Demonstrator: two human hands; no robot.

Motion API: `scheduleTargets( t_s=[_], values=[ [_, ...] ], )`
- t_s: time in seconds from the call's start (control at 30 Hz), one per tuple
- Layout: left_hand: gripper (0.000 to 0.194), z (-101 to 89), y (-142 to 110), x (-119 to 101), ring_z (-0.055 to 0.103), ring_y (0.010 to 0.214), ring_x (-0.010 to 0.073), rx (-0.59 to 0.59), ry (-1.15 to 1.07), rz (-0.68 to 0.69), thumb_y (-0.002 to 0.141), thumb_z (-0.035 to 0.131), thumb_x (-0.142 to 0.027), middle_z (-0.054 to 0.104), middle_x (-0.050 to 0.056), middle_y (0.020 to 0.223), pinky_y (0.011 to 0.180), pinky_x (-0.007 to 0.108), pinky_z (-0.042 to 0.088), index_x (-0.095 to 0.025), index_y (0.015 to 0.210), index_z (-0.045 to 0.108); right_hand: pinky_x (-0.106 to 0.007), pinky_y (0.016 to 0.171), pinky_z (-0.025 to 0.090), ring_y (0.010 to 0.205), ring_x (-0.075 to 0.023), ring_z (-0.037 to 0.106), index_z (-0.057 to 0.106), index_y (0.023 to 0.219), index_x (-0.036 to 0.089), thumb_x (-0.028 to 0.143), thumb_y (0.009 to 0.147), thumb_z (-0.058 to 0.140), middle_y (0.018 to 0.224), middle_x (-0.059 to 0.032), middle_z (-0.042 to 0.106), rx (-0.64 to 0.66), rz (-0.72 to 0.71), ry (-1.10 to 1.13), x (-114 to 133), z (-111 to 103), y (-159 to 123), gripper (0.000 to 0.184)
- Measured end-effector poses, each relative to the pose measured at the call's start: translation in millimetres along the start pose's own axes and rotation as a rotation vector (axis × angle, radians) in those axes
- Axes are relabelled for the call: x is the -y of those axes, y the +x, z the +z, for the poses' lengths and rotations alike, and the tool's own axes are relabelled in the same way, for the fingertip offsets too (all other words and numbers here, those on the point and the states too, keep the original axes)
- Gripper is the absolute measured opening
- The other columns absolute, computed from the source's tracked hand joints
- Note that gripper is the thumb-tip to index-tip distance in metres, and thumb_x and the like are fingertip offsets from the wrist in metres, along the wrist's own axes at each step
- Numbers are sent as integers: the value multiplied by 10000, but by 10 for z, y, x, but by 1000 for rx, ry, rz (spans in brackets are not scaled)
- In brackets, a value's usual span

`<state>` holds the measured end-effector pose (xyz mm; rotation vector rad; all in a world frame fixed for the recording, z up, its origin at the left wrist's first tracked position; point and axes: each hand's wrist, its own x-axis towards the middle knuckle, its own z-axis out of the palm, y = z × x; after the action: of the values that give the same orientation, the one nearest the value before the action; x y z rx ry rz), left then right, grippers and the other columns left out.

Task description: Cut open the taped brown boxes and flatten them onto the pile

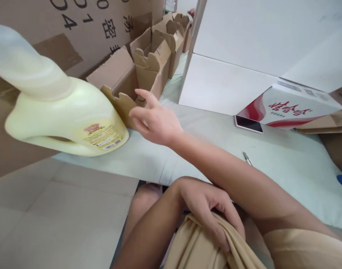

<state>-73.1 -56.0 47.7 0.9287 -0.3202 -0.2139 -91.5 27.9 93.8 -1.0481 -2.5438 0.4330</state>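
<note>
On my feed, the yellow handled jug (75, 112) stood at the left of the frame near the edge of the worktop (148, 164); I judged that a careless leftward swing could tip it. The open cardboard box (124, 102), upper left of centre, looked light, so a clumsy push on its notched rim might have slid or buckled it. Right of centre, the silver pen (247, 158) lay just beside the right forearm (224, 162), where a drag of that arm could roll it.

At centre, the right hand (158, 121) had thumb and index finger well spread, holding nothing; I couldn't tell whether its fingertips touched the box. At lower centre, the left hand (203, 200) rested on the tan shirt (193, 243), fingers curled over a fold; whether they pinched it, I couldn't tell.
</note>
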Motion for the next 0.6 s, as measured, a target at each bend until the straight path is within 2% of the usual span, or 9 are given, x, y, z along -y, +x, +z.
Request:
scheduleTargets(
  t_s=[0.1, 0.2, 0.27, 0.43, 0.53, 0.6],
  values=[
    [394, 44, -41, -46, 674, 756, 166, 10, -30, 23, 415, 943, 49, 757, 19, 754, 789, 188, 588, -39, 765, 785, -345, 708, 494, 965, -215, 656, 742, 1073, 243, 372, 1065, 412, 1476, -53, 594, -30, 112, -138, -3, 13, 108, 354],
    [381, 62, -7, -56, 673, 747, 168, 43, -23, 19, 419, 945, 48, 732, 13, 691, 792, 187, 584, -40, 755, 790, -337, 776, 495, 908, -198, 660, 755, 1065, 225, 253, 1038, 440, 1214, -38, 730, -40, 97, -71, -141, -36, 54, 317],
    [370, 53, 46, -49, 676, 747, 172, 54, -5, 13, 430, 947, 42, 733, 20, 687, 793, 191, 583, -39, 757, 794, -329, 854, 504, 910, -182, 665, 754, 1093, 204, 198, 1008, 452, 1176, -36, 746, -53, 54, 19, -237, -79, -8, 313],
    [371, -16, 209, -26, 683, 753, 178, 64, 4, 1, 446, 961, 7, 753, 29, 720, 801, 203, 587, -45, 781, 812, -313, 982, 502, 1145, -191, 655, 690, 1257, 222, 41, 884, 465, 1365, -26, 687, -81, -25, 32, -363, -131, -34, 471],
    [364, -60, 281, -24, 683, 744, 178, 57, 19, -12, 458, 974, -32, 747, 29, 711, 785, 204, 585, -45, 786, 817, -342, 946, 502, 1092, -208, 676, 698, 1180, 249, -2, 855, 411, 1236, -23, 731, -111, 49, -38, -421, -178, -12, 501],
    [357, -84, 316, -22, 687, 740, 179, 57, 24, -10, 466, 980, -55, 744, 28, 708, 785, 208, 586, -52, 783, 817, -351, 913, 502, 1027, -213, 679, 705, 1126, 235, 8, 864, 390, 1167, -37, 738, -196, 99, -59, -492, -253, -70, 469]
  ],
)
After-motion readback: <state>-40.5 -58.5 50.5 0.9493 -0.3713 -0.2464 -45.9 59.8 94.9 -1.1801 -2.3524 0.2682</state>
